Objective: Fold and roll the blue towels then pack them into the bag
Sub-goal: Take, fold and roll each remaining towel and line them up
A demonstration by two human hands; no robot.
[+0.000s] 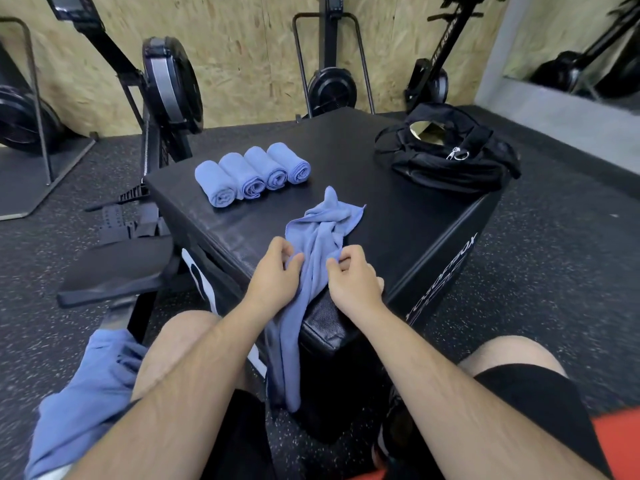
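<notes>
Left hand (273, 271) and right hand (353, 282) each pinch the crumpled blue towel (318, 244) draped over the near corner of the box (381, 202); being soft, light and limp, it is best held by two corners.

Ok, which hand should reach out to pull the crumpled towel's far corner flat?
Probably the right hand: the far corner of the crumpled towel lies toward the right side of the box, ahead of it. The left hand can anchor the near edge.

Person wears black shorts (530, 389), perhaps orange top (618, 439).
</notes>
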